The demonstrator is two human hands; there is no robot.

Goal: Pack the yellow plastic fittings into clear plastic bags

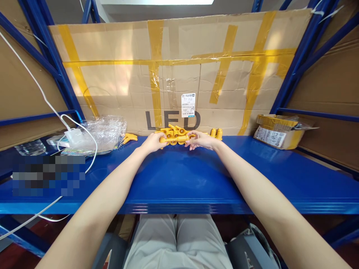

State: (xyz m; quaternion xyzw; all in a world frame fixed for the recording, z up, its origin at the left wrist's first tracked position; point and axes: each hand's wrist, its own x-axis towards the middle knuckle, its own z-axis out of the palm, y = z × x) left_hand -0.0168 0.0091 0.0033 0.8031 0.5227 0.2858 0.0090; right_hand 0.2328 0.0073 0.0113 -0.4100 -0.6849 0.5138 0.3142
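At the back of the blue shelf, my left hand is closed, its fingertips around the rounded end of a slim yellow plastic piece. My right hand pinches the ribbed other end, so the piece lies level between both hands. Whether it is one part or two joined parts, I cannot tell. Just behind it is a heap of yellow plastic parts, some with round open ends. Beyond my right hand stand a few upright yellow pieces, partly hidden by the wrist.
More yellow parts lie left, beside crumpled clear plastic wrap. A white adapter with a looping cable rests there, near a blurred-out patch. On the right sits an opened small carton. A taped cardboard sheet closes off the back.
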